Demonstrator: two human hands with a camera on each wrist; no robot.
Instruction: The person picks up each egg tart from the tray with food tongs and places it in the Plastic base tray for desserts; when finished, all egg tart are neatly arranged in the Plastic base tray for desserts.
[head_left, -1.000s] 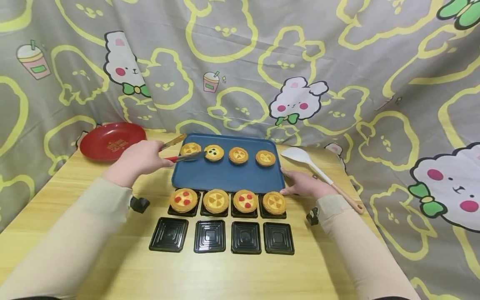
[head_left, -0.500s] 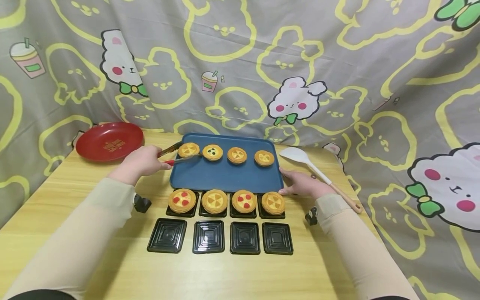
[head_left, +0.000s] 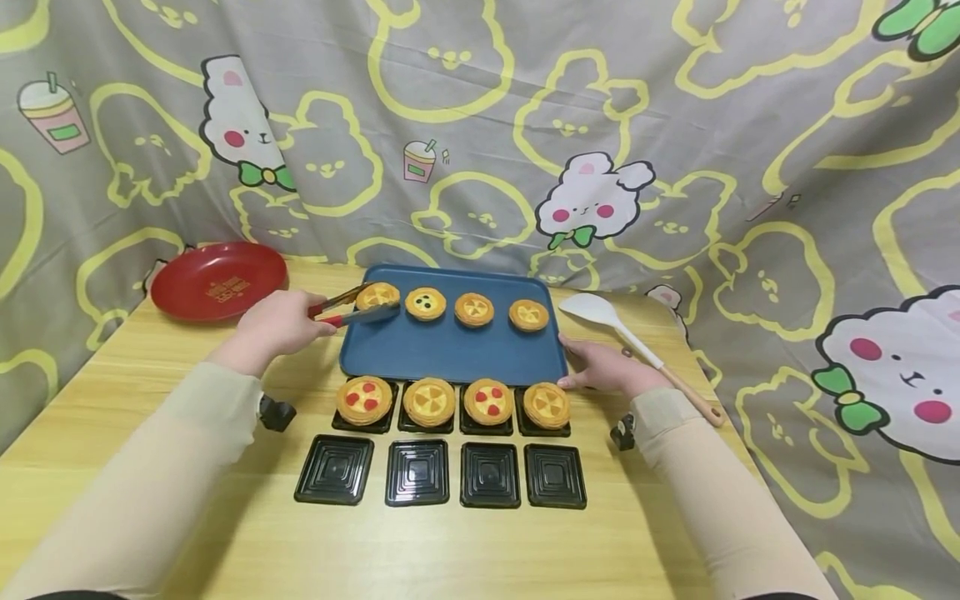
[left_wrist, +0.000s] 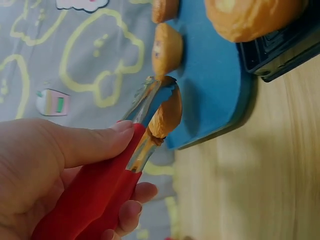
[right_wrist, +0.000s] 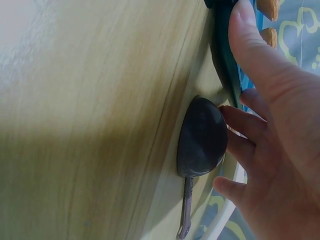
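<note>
My left hand (head_left: pixel 277 321) grips red-handled tongs (left_wrist: pixel 95 195), thumb along one handle. In the head view the tong tips reach either side of the leftmost egg tart (head_left: pixel 378 296); in the left wrist view they overlap this tart (left_wrist: pixel 169 115). It sits at the end of a row on the blue tray (head_left: pixel 450 350), beside a tart with dark dots (head_left: pixel 425 304) and two plain-topped ones. My right hand (head_left: pixel 603 367) touches the tray's right edge near its front corner, thumb (right_wrist: pixel 250 25) straight. Below its fingers lies a dark scoop (right_wrist: pixel 202 137).
Several tarts (head_left: pixel 428 402) sit on black square holders in front of the tray. Nearer stands a row of bare black holders (head_left: pixel 417 472). A red plate (head_left: pixel 217 282) lies back left, a white spoon (head_left: pixel 592 308) with wooden handle at right. A patterned curtain (head_left: pixel 465 100) hangs behind.
The tongs have drawn back left from beside the dotted tart, and their tips now stand around the leftmost tart. My right hand stays at the tray's edge.
</note>
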